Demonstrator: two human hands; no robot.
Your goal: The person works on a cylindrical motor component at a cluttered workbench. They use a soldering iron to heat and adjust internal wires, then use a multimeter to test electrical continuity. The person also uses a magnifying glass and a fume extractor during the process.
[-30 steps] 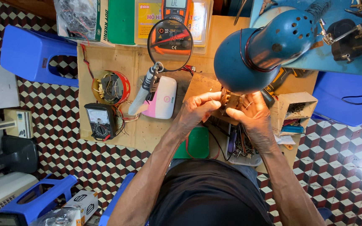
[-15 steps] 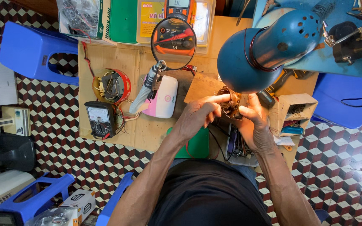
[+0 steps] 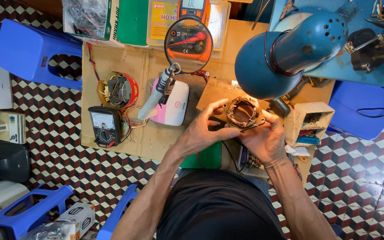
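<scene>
I am holding a copper-wound motor stator (image 3: 244, 114) over the table (image 3: 112, 62), both my left grip (image 3: 205, 131) and right grip (image 3: 263, 140) closing on it.

On the bench (image 3: 112, 58), the meter (image 3: 105, 126) lies at frame left, the soldering station (image 3: 174, 102) centre, the lamp (image 3: 281, 53) upper right.

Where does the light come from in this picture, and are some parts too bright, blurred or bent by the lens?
In the head view, the blue metal desk lamp lights the round copper-wound coil held by the left hand and right hand; a small over-bright patch shows just under the shade; the checkered tile floor looks dimmer; the picture is sharp, though the wide lens bends its edges.
</scene>
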